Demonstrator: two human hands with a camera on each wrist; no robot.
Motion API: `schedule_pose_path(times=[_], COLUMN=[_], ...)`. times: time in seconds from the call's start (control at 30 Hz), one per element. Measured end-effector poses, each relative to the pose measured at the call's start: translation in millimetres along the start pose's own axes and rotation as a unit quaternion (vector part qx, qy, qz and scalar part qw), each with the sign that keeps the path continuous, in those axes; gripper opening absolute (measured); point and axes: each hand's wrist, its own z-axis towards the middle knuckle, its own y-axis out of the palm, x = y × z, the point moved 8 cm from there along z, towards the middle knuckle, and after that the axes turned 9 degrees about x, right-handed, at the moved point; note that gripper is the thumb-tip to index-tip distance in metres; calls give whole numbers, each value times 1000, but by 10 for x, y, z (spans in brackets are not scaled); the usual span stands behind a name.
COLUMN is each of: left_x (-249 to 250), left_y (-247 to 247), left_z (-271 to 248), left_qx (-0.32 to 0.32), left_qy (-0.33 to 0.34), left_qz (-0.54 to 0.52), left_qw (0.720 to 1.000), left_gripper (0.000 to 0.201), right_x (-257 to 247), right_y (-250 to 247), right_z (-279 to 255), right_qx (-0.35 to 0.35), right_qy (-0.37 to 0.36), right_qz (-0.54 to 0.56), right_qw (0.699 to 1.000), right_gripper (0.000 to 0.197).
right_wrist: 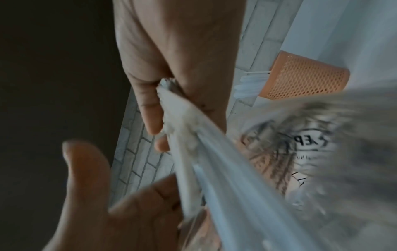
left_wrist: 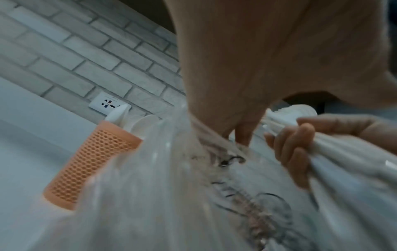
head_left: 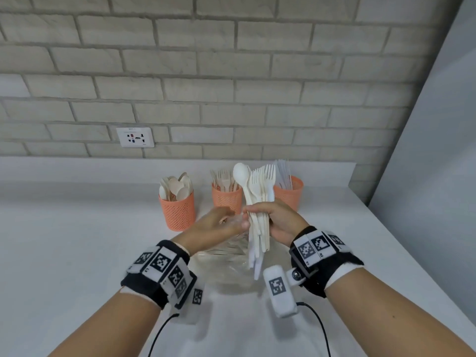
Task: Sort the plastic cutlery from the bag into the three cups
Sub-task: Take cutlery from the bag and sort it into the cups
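Note:
My right hand (head_left: 277, 218) grips an upright bundle of white plastic cutlery (head_left: 259, 189) with spoons, forks and a knife mixed; the handles hang below the fist. The clear printed bag (head_left: 233, 256) lies crumpled on the counter under both hands. My left hand (head_left: 219, 224) reaches in from the left with straight fingers, touching the bag beside the bundle. Three orange mesh cups stand behind: the left cup (head_left: 177, 211) holds spoons, the middle cup (head_left: 226, 199) forks, the right cup (head_left: 289, 193) knives. The right wrist view shows the fingers (right_wrist: 150, 108) curled round the bundle (right_wrist: 182, 122).
The white counter (head_left: 77, 240) runs to a brick wall with a power socket (head_left: 135, 137). A grey wall panel (head_left: 438, 150) closes off the right side, and the counter edge slants down at the right. Cables trail from both wrist cameras.

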Motion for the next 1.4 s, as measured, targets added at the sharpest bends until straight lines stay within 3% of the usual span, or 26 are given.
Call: schedule_pose_path(times=[0.1,0.2,0.3,0.37,0.47,0.57,0.7,0.83,0.93,1.03,1.17,1.23,1.4], left_x=[138,260,290,290,283,247,192,106,130,169,192,213,294], left_y=[-100,41,155,187,220,241,240,130,84,120,175,180,168], left_z=[113,109,114,125,146,178,264,355,402,424,452,456,483], left_qx=[86,45,19,25,46,75,75,104,113,95,60,51,39], left_qy=[11,-3,-45,-76,-87,-83,-101,-136,-119,-101,-82,-77,-63], left_qz=[-93,-191,-333,-402,-470,-517,-562,-635,-637,-644,-660,-659,-614], left_qw=[992,981,942,912,877,848,817,753,753,752,744,746,785], left_gripper=[80,81,50,36,32,31,20,18,17,10,32,37,24], right_x=[-67,-131,-155,-152,-170,-133,-84,-56,-19,-33,-67,-98,-219], right_y=[189,308,426,468,441,404,225,15,18,-4,-37,-46,-97], right_z=[-69,-113,-186,-217,-193,-183,-183,-204,-241,-214,-155,-141,-98], right_qx=[-50,-76,-97,-94,-96,-126,-95,-69,-89,-70,-30,-8,50], right_qy=[-19,-40,-73,-93,-107,-83,-47,-31,-27,-43,-110,-132,-161], right_qz=[-1,-48,-122,-159,-192,-189,-192,-246,-248,-280,-387,-395,-356], right_qw=[999,995,985,978,971,970,976,966,964,956,915,909,919], right_gripper=[27,26,33,53,78,91,84,36,22,20,23,21,15])
